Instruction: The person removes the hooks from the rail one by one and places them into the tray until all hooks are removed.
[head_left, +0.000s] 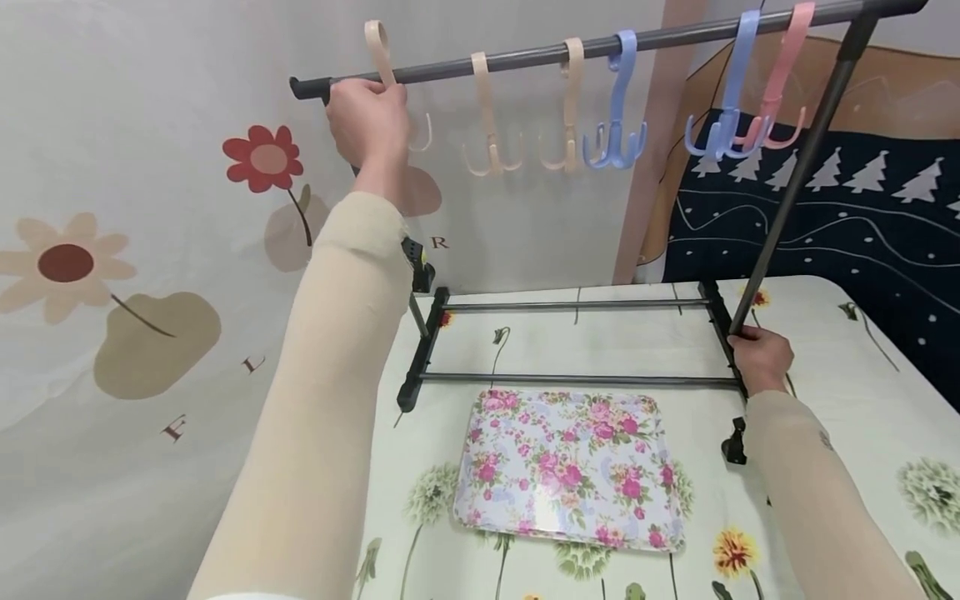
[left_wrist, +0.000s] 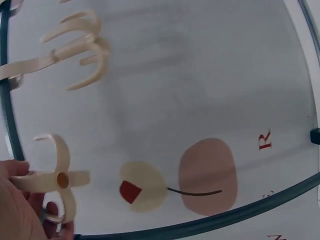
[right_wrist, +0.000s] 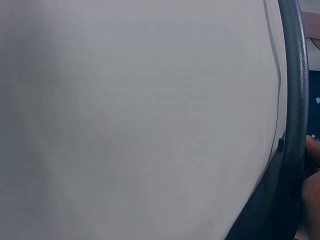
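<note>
High on the left, my left hand (head_left: 369, 125) grips a beige four-pronged hanging hook (head_left: 378, 52) by its stem, beside the left end of the grey top rod (head_left: 517, 58). The hook's loop stands above the rod in the head view. Its prongs (left_wrist: 62, 180) spread past my fingers in the left wrist view. Down on the right, my right hand (head_left: 761, 360) holds the slanting right post (head_left: 795, 183) of the rack near its foot. Further along the rod hang two beige hooks (head_left: 489, 117), two blue hooks (head_left: 618, 100) and a pink hook (head_left: 787, 67).
The rack's base, with black feet (head_left: 422, 358) and two crossbars (head_left: 577, 380), stands on a flower-print cloth (head_left: 847, 467). In front lies a floral tray (head_left: 566, 467). A pale flower-patterned curtain (head_left: 150, 125) hangs at left. A dark tree-print cloth (head_left: 840, 217) is behind at right.
</note>
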